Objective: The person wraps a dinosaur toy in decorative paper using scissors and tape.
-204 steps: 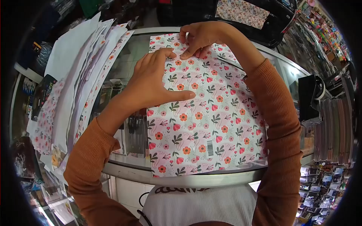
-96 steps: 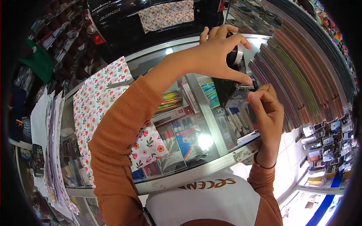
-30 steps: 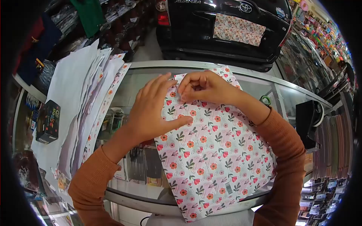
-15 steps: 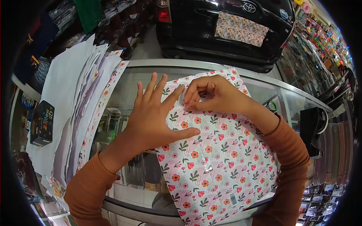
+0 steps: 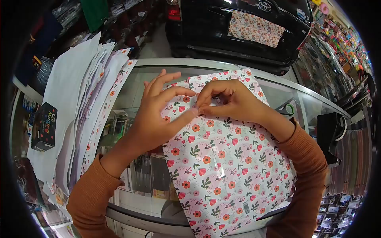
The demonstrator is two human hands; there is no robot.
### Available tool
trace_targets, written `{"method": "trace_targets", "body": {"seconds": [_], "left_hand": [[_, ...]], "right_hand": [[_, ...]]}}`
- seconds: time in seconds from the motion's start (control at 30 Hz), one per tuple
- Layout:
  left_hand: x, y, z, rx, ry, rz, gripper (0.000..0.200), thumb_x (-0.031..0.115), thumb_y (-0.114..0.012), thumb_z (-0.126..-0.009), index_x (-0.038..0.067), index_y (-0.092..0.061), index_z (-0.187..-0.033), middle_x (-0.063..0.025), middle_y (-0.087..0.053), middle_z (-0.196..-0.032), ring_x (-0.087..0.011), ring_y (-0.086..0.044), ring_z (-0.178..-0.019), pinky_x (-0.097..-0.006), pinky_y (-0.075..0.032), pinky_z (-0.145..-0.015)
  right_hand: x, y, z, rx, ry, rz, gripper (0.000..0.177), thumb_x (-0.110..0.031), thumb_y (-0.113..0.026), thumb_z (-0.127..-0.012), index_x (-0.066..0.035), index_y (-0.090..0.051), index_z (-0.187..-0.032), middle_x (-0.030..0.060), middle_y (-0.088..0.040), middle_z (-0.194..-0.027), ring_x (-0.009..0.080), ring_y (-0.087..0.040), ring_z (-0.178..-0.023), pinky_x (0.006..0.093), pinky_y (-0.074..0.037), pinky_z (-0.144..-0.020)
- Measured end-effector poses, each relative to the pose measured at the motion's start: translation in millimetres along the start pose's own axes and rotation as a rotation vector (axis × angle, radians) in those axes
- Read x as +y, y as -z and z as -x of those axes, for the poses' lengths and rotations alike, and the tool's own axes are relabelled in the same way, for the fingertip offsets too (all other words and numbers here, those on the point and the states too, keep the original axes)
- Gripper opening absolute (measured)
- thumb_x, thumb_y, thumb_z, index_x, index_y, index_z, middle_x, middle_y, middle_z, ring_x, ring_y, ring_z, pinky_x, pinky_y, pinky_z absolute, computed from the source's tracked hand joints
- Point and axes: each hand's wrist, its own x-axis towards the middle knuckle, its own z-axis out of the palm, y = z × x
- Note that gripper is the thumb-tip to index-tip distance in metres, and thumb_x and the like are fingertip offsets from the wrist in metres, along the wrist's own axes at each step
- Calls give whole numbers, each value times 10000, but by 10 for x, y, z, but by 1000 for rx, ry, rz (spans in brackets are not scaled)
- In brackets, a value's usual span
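Observation:
Flower-printed paper point(image 5: 222, 158) lies on the glass counter, folded into a large flat packet. A shiny clear strip point(image 5: 219, 168) runs down its middle. Over its upper part, my right hand point(image 5: 234, 99) pinches thumb and index together; whatever sits between the fingertips is too small to make out. My left hand point(image 5: 160, 107) is beside it, fingers apart and slightly bent. Its thumb tip meets the right fingertips or comes very close to them.
Left on the counter is a stack of paper sheets point(image 5: 71, 87) with a black box point(image 5: 44, 127) on it. To the right stand a green-cored tape roll point(image 5: 290, 108) and a black object point(image 5: 331, 131). A black car point(image 5: 238, 31) is parked beyond the counter edge.
My left hand's fingers have bent from a wide spread, and its thumb has moved up to the right fingertips. The right hand keeps its pinch in nearly the same place.

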Motion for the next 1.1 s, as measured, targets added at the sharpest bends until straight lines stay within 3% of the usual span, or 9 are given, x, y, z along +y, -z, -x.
{"method": "trace_targets", "body": {"seconds": [0.07, 0.17, 0.47, 0.63, 0.77, 0.87, 0.97, 1.07, 1.1], "left_hand": [[10, -16, -11, 76, -4, 99, 199, 129, -712, -849, 81, -707, -1042, -125, -497, -1407, -339, -319, -1423, -470, -236, -1148], [-1, -35, -27, 110, 3, 182, 200, 212, -763, -830, 105, -717, -993, -137, -539, -1323, -369, -345, -1387, -514, -247, -1114], [54, 43, -13, 115, -128, 11, 67, 120, -683, -877, 57, -660, -874, -119, -555, -1282, -348, -395, -1370, -466, -270, -1129], [35, 4, -13, 178, -166, 139, 107, 162, -651, -907, 58, -635, -927, -89, -579, -1144, -320, -476, -1260, -441, -332, -1068], [11, -3, -22, 126, -136, 313, 98, 123, -590, -940, 27, -607, -956, -100, -592, -1093, -265, -535, -1160, -363, -383, -1008], [2, 19, -26, 81, -188, 298, 97, 99, -558, -949, 14, -603, -961, -102, -596, -1061, -231, -559, -1094, -334, -399, -973], [-28, 65, -30, -10, -160, 313, 116, 96, -525, -965, 11, -593, -1003, -91, -597, -1069, -197, -565, -1082, -325, -406, -974], [53, -2, 4, -8, 69, 676, 151, 93, -490, -979, 7, -564, -1078, -79, -598, -1081, -158, -560, -1072, -311, -408, -986], [40, -5, -3, -17, 38, 678, 161, 90, -481, -981, 5, -552, -1098, -77, -597, -1088, -151, -555, -1077, -308, -406, -992]], "right_hand": [[-4, -3, -1, -5, 8, 8, 122, -16, -714, -856, -3, -677, -971, 18, -684, -896, 68, -635, -849, 230, -516, -795], [-15, 5, -2, -30, 22, 9, 123, -29, -716, -863, -1, -676, -976, 18, -686, -891, 66, -640, -849, 229, -512, -800], [-54, -4, -9, -36, -59, -27, 156, -61, -713, -878, 1, -678, -1017, 30, -708, -926, 72, -654, -850, 234, -505, -823], [-169, 58, -24, -19, -201, -155, 179, -52, -624, -919, 22, -665, -1076, 90, -717, -946, 114, -678, -899, 245, -519, -840], [-9, 67, -36, -62, -101, -275, 188, -68, -568, -941, 12, -664, -1081, 92, -711, -959, 116, -672, -911, 245, -523, -820], [40, 76, -49, -11, -49, -174, 201, -87, -570, -939, -5, -661, -1098, 58, -696, -959, 99, -650, -913, 240, -514, -808], [-86, 78, -36, 22, -134, -74, 232, 21, -530, -912, 25, -638, -1117, 71, -652, -1073, 121, -597, -1036, 266, -478, -896], [-92, 66, -36, 14, -44, -99, 242, 29, -539, -904, 20, -640, -1123, 64, -639, -1113, 114, -578, -1060, 256, -474, -883], [-95, 66, -36, 20, -30, -100, 236, 30, -548, -903, 19, -643, -1118, 65, -642, -1103, 112, -584, -1048, 256, -479, -874]]}}
